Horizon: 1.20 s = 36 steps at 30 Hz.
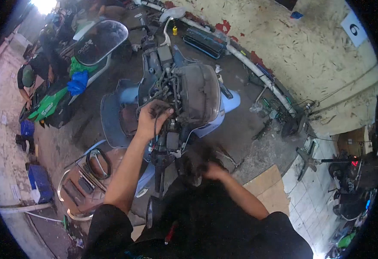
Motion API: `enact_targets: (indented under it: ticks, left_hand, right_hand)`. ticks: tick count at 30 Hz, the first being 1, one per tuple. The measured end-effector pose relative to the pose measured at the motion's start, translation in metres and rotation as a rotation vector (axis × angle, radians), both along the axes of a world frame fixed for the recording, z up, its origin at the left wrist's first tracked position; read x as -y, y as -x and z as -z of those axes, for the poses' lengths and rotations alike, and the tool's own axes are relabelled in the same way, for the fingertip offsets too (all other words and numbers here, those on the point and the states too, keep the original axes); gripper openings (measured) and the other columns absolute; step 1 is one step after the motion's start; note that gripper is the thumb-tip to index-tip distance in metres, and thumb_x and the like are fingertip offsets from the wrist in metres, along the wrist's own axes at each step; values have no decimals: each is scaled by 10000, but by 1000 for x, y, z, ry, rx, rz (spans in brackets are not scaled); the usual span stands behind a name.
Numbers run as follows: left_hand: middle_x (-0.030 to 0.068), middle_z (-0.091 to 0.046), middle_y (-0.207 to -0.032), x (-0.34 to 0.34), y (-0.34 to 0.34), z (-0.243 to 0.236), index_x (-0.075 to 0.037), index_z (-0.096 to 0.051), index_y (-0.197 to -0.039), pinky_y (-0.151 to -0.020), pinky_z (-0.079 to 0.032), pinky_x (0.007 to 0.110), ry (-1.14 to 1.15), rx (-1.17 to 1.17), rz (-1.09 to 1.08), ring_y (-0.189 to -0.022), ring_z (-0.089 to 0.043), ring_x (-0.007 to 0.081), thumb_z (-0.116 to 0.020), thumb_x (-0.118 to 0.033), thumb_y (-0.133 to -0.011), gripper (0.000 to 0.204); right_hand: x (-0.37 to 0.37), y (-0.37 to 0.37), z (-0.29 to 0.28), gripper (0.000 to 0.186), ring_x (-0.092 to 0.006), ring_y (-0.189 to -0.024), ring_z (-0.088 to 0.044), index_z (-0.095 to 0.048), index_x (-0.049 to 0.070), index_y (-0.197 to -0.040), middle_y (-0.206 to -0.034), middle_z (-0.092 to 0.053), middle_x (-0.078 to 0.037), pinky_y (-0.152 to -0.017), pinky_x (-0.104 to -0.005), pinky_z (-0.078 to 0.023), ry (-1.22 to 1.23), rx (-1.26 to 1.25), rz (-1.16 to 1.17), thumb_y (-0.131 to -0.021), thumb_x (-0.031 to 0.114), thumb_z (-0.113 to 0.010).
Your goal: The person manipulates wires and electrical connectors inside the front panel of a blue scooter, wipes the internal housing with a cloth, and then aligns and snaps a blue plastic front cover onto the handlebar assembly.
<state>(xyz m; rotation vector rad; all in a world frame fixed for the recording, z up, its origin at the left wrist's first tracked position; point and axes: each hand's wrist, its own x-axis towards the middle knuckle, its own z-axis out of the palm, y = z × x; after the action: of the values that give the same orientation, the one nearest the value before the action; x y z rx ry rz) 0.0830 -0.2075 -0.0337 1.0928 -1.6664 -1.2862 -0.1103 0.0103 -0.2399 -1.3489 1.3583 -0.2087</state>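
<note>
My left hand point(156, 116) is closed on black wires at the exposed handlebar area of a partly stripped pale-blue scooter point(228, 100). Dark cables and fittings point(163, 86) crowd around it, beside a scuffed dark front housing point(197, 95) with a smoky cover. My right hand point(211, 171) is lower, to the right of the handlebar's near end point(158, 166), among dark, smeared shapes; what its fingers hold, if anything, I cannot make out.
A co-worker point(33, 73) bends over a green scooter point(51, 105) at left. Removed panels point(79, 190) and a blue bin point(40, 187) lie lower left. A white pipe point(258, 73) runs along the right wall. Cardboard point(266, 185) and a metal stand point(305, 157) are at right.
</note>
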Motion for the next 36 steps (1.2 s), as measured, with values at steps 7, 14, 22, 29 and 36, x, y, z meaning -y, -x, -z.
enact_targets:
  ticks: [7, 14, 22, 29, 36]
  left_hand:
    - [37, -623, -794, -22, 7, -23, 3, -592, -893, -681, -454, 248, 19, 143, 29, -736, -566, 105, -719, -114, -786, 204]
    - [79, -618, -1011, -28, -14, -52, 5, -527, -1105, -819, -461, 272, -48, 310, 35, -922, -574, 131, -663, -5, -804, 330]
    - [90, -601, -1047, -95, -52, -117, 9, -500, -1165, -879, -449, 293, -68, 466, -359, -976, -574, 171, -588, 28, -844, 334]
    - [119, -611, -1017, -218, -41, -154, 24, -515, -1115, -819, -480, 320, -154, 392, -646, -906, -600, 190, -643, -14, -797, 345]
    - [172, -631, -1045, -259, 27, -119, 23, -601, -1041, -916, -444, 347, -507, 79, -276, -1005, -603, 247, -707, -56, -761, 310]
  right_hand:
    - [-46, -12, 4, 584, -354, -1075, -557, -572, 15, -1165, -1139, -602, -193, -921, -409, -433, -241, -44, -665, -755, 418, -677]
    - [4, 30, -13, 444, -246, -1050, -569, -562, 6, -1168, -1126, -615, -148, -924, -348, -427, -108, 338, -111, -848, 308, -621]
    - [90, -43, -19, 315, -206, -971, -590, -607, 17, -1121, -1161, -593, -108, -839, -326, -457, -172, 916, 184, -858, 190, -593]
    - [87, -42, -2, 230, -126, -670, -594, -629, 2, -1045, -972, -642, -73, -522, -244, -432, -418, 1350, 405, -839, 101, -602]
    - [109, -31, -83, 174, -92, -585, -507, -643, 30, -955, -769, -605, -33, -473, -223, -361, -313, 780, 415, -811, 128, -640]
